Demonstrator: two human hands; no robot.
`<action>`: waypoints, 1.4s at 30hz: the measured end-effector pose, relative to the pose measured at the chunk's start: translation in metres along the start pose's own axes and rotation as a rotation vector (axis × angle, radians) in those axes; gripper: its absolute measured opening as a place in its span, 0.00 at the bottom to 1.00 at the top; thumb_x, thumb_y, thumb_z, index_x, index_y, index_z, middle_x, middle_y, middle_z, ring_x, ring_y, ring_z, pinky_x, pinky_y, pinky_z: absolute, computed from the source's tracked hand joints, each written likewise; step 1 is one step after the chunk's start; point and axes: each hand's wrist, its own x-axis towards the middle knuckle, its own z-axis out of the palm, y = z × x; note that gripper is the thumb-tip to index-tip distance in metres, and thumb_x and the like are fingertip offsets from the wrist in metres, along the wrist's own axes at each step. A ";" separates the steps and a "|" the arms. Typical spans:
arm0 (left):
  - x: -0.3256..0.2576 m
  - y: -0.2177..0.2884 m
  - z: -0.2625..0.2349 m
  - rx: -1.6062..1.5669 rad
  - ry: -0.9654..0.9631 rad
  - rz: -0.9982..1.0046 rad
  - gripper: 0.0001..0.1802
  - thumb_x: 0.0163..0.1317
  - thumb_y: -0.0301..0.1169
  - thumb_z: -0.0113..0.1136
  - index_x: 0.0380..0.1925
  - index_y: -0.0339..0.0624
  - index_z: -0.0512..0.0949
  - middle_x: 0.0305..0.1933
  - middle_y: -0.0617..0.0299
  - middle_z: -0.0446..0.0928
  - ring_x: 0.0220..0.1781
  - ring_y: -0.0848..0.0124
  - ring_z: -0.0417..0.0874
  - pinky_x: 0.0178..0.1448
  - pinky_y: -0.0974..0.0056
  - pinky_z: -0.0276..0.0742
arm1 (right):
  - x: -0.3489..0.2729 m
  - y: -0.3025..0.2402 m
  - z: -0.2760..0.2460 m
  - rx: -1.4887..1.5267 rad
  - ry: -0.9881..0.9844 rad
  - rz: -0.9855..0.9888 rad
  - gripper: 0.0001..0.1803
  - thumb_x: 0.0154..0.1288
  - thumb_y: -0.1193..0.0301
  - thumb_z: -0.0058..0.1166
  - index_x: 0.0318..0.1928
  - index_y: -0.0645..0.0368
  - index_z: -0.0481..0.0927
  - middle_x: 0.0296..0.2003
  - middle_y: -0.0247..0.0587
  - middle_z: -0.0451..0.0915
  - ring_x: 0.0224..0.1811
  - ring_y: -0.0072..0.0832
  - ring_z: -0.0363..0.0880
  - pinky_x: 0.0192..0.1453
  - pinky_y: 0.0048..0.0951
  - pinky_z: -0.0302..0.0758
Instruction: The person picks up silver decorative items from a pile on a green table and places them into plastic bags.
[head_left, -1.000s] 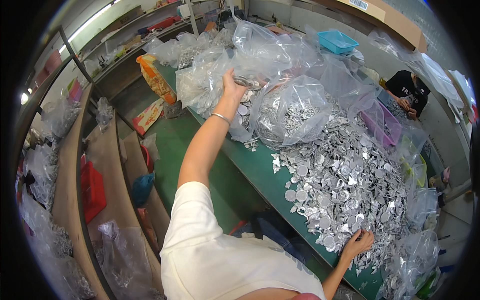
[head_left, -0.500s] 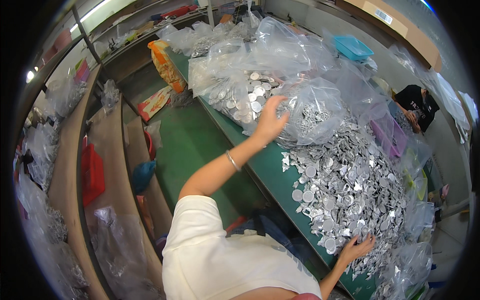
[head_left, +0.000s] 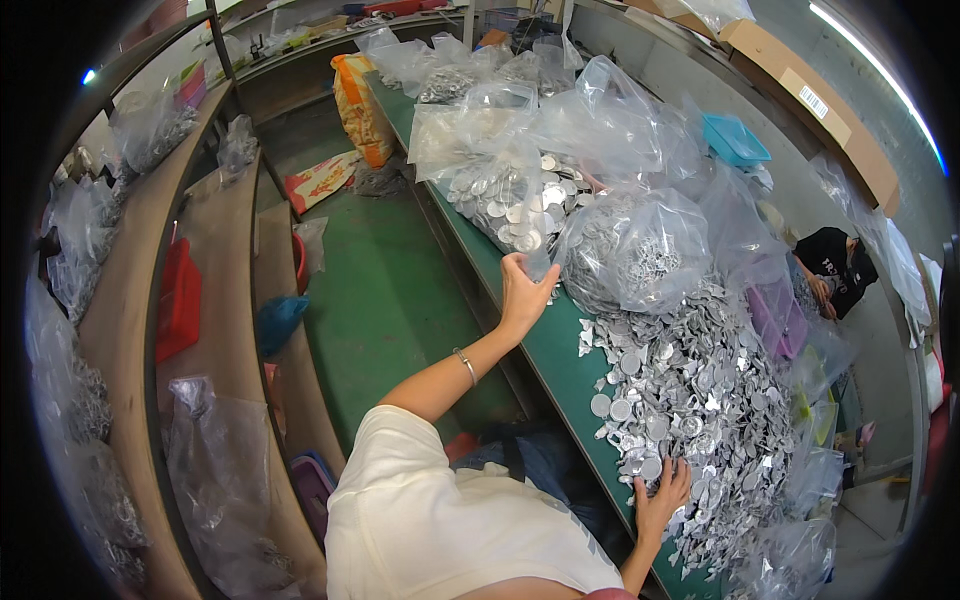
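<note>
My left hand point(head_left: 527, 300) is at the table's edge, its fingers and thumb pinching the lower edge of a clear plastic bag point(head_left: 520, 205) that holds round silver discs. Beside it sits another clear bag point(head_left: 655, 240) full of small silver metal pieces. A broad heap of loose silver metal pieces point(head_left: 715, 390), some flat and round, others irregular, spreads over the green tabletop point(head_left: 572, 385). My right hand point(head_left: 660, 497) rests at the heap's near edge, fingers apart, close to a round grey disc point(head_left: 650, 468). No piece shows lifted in it.
More clear bags stand along the far end of the table. A blue basket point(head_left: 735, 140) and a purple basket point(head_left: 777, 317) sit at the right. Another person point(head_left: 840, 270) works beyond the table. Shelves point(head_left: 215, 330) with bags and a red tray point(head_left: 180, 300) line the left.
My left hand has moved down from above the bags to the table's edge and closed on the bag. My right hand has shifted left along the heap. The view has turned slightly.
</note>
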 end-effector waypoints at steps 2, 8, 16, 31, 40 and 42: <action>0.010 -0.010 0.006 -0.068 -0.154 -0.199 0.25 0.54 0.44 0.60 0.35 0.30 0.67 0.28 0.57 0.68 0.27 0.70 0.69 0.32 0.65 0.67 | -0.001 0.001 0.000 0.004 0.003 -0.002 0.35 0.50 0.55 0.59 0.58 0.57 0.66 0.60 0.50 0.59 0.64 0.49 0.52 0.64 0.51 0.46; 0.030 0.004 0.002 -0.123 -0.492 -0.192 0.30 0.63 0.46 0.43 0.10 0.34 0.74 0.09 0.55 0.69 0.16 0.63 0.74 0.27 0.61 0.69 | -0.004 0.001 0.001 0.001 0.018 0.011 0.35 0.50 0.55 0.59 0.57 0.56 0.67 0.60 0.48 0.60 0.65 0.48 0.52 0.64 0.51 0.46; 0.076 0.051 0.003 -0.191 -0.470 0.001 0.30 0.65 0.43 0.40 0.10 0.34 0.74 0.07 0.60 0.68 0.11 0.71 0.71 0.20 0.66 0.66 | -0.003 0.003 0.006 0.002 0.082 0.018 0.34 0.48 0.55 0.60 0.56 0.56 0.69 0.59 0.47 0.63 0.65 0.46 0.53 0.64 0.51 0.47; 0.068 0.041 -0.006 -0.339 -0.613 -0.065 0.28 0.67 0.42 0.43 0.13 0.33 0.73 0.11 0.63 0.67 0.12 0.77 0.67 0.17 0.72 0.60 | -0.003 0.003 0.003 0.013 0.083 0.023 0.33 0.48 0.56 0.60 0.54 0.57 0.70 0.59 0.46 0.63 0.64 0.45 0.56 0.65 0.52 0.48; -0.025 0.023 -0.010 -0.304 -0.799 -0.219 0.23 0.67 0.43 0.42 0.25 0.34 0.75 0.16 0.65 0.69 0.18 0.78 0.70 0.21 0.74 0.63 | 0.003 0.017 -0.004 0.087 0.128 -0.018 0.24 0.51 0.61 0.58 0.48 0.56 0.74 0.54 0.44 0.68 0.60 0.43 0.61 0.62 0.51 0.49; -0.071 0.028 -0.007 -0.156 -0.865 -0.066 0.17 0.63 0.39 0.49 0.31 0.33 0.74 0.26 0.58 0.72 0.29 0.72 0.74 0.31 0.69 0.69 | 0.003 0.018 -0.006 0.132 0.170 -0.015 0.21 0.50 0.66 0.59 0.46 0.57 0.76 0.52 0.43 0.70 0.59 0.42 0.63 0.62 0.47 0.52</action>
